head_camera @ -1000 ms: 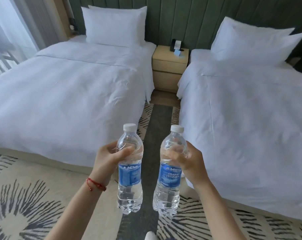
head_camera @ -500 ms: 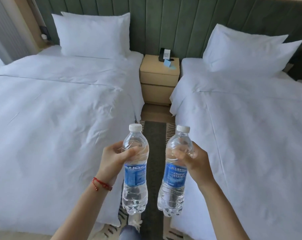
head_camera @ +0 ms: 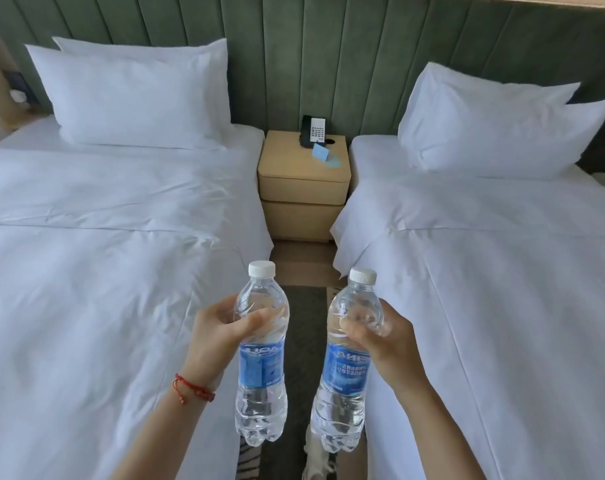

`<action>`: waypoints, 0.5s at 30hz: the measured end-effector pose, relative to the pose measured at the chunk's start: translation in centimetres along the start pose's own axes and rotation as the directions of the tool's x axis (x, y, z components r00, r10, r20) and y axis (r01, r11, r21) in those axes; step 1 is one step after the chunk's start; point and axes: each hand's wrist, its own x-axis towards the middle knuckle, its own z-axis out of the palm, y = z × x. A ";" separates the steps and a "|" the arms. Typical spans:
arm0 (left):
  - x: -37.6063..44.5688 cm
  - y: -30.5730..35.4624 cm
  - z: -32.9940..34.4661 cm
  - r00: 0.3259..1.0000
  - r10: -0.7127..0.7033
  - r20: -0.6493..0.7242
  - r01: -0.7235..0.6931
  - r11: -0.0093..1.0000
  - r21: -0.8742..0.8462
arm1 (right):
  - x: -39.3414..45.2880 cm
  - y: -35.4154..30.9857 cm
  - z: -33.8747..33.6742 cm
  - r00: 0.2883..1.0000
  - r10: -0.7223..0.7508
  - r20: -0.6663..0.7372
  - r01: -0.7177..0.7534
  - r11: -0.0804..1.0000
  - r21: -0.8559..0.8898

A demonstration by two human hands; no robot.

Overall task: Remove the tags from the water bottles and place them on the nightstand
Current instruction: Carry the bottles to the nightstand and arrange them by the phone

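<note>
Closing on the nightstand, nearer than a second ago, I grip one water bottle in my left hand, another in my right hand, blue labels still on.

We are in a hotel bedroom. We see twin white beds, a shared nightstand, and a desk phone.

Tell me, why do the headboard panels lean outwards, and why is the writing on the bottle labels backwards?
Head view: the wide-angle lens bends straight lines, so the green headboard fans out at the edges. The blue labels on the left bottle and right bottle read mirrored, so the picture seems flipped. Soft daylight, faint shadows, little glare; the phone keys are too small to read.
</note>
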 end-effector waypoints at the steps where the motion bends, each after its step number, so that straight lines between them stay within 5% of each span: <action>1: 2.2 -0.4 0.4 1.000 -0.005 -0.004 0.004 1.000 -0.011 | 2.2 0.3 -0.1 1.000 -0.009 0.002 0.009 1.000 0.004; 15: 32.0 0.2 6.6 0.999 0.001 -0.051 -0.002 1.000 -0.021 | 34.7 0.8 -2.1 0.995 -0.036 0.088 0.034 0.999 0.030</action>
